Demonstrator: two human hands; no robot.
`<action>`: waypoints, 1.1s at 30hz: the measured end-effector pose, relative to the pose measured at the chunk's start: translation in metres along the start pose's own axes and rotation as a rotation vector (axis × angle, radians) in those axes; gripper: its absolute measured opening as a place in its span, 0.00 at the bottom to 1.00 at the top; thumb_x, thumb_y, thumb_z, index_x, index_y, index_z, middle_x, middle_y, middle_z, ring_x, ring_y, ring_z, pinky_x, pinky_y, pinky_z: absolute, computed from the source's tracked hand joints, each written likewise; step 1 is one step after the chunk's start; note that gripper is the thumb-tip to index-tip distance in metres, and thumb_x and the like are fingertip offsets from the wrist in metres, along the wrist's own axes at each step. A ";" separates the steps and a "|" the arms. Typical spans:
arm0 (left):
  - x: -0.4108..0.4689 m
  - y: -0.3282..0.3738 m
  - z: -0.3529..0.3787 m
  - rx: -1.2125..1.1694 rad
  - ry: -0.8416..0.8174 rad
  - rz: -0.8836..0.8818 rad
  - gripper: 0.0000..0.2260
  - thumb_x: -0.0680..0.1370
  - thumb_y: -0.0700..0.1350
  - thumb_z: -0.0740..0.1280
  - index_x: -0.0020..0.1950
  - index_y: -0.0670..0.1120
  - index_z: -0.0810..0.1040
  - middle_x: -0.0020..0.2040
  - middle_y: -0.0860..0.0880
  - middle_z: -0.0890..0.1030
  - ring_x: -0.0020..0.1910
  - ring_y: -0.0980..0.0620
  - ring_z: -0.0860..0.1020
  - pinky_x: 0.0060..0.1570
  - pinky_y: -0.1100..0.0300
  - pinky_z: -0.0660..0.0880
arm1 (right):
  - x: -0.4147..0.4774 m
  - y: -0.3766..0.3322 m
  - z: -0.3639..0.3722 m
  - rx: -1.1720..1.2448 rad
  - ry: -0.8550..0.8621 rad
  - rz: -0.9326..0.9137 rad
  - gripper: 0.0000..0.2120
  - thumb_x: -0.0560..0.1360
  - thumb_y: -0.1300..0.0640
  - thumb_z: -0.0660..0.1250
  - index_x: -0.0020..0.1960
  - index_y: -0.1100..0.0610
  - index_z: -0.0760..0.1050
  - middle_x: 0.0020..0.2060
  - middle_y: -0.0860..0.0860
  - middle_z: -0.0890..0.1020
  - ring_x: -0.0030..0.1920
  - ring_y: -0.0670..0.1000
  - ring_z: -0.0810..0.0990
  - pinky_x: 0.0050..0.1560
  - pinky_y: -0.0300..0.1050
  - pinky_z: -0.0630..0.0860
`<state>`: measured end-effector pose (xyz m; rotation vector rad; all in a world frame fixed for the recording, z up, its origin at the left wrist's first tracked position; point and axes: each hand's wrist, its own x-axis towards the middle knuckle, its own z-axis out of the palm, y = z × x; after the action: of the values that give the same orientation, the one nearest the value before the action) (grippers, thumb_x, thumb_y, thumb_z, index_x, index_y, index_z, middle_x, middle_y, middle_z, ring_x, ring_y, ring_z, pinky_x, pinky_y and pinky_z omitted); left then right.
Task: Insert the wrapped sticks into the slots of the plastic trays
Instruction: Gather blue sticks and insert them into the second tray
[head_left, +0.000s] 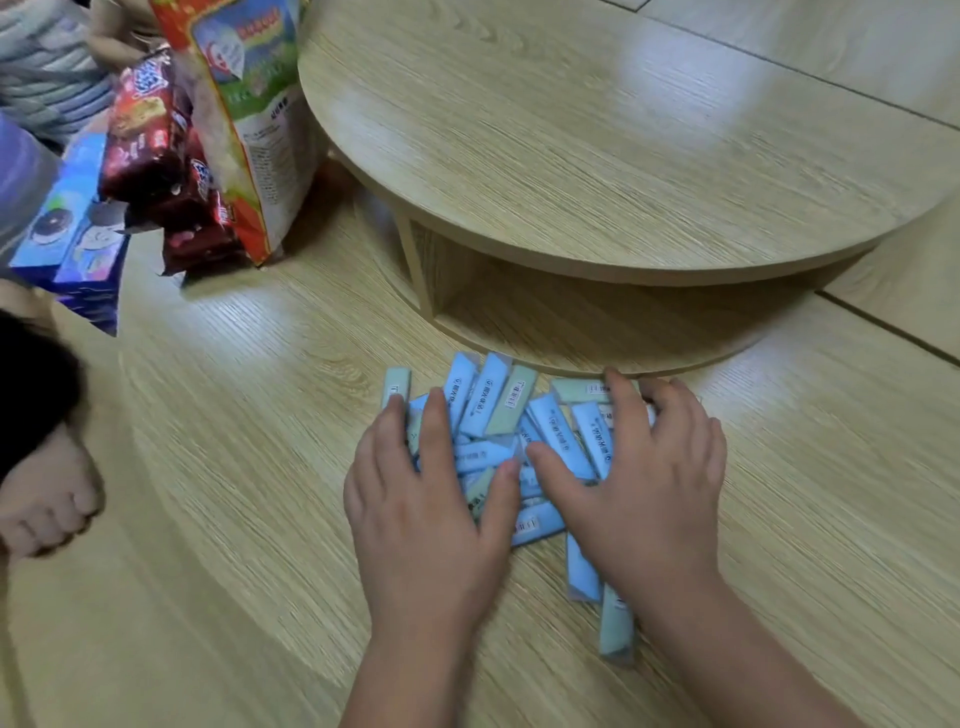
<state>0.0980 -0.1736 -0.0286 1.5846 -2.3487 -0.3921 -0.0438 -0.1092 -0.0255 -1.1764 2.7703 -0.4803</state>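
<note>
- The sticks (498, 410), blue and green, lie in a messy pile on the floor (234, 467), just in front of the round table (597, 145).
- The left hand (431, 499) lies flat on the pile, fingers straight.
- The right hand (644, 483) lies flat on it too, fingers spread.
- Snack bags (171, 156) stand to the far left.

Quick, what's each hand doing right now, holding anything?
Left hand: open, fingers spread flat on the pile of wrapped sticks, gripping none.
Right hand: open, fingers flat on the same pile, gripping none.
</note>
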 end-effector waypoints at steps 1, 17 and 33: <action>0.000 -0.001 -0.001 -0.005 0.005 -0.023 0.36 0.76 0.69 0.53 0.78 0.49 0.61 0.78 0.41 0.61 0.75 0.40 0.61 0.71 0.43 0.61 | 0.000 0.001 -0.001 0.010 0.001 -0.009 0.44 0.69 0.24 0.54 0.75 0.51 0.64 0.68 0.56 0.68 0.74 0.59 0.61 0.74 0.62 0.57; 0.013 -0.012 -0.006 0.015 -0.024 -0.036 0.38 0.73 0.73 0.56 0.73 0.48 0.69 0.67 0.47 0.72 0.67 0.45 0.69 0.68 0.47 0.65 | 0.008 0.020 -0.010 0.127 0.048 -0.043 0.30 0.71 0.37 0.68 0.68 0.50 0.71 0.61 0.49 0.74 0.65 0.53 0.67 0.65 0.55 0.66; 0.019 -0.001 -0.013 -0.057 0.001 -0.120 0.37 0.73 0.70 0.60 0.75 0.48 0.66 0.64 0.47 0.72 0.61 0.47 0.70 0.60 0.52 0.68 | 0.021 0.049 -0.017 -0.036 0.088 -0.230 0.12 0.75 0.49 0.67 0.56 0.52 0.78 0.49 0.50 0.77 0.46 0.54 0.74 0.38 0.48 0.73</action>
<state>0.0964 -0.1927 -0.0157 1.7040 -2.2277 -0.4800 -0.0956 -0.0882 -0.0241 -1.5281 2.7388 -0.5153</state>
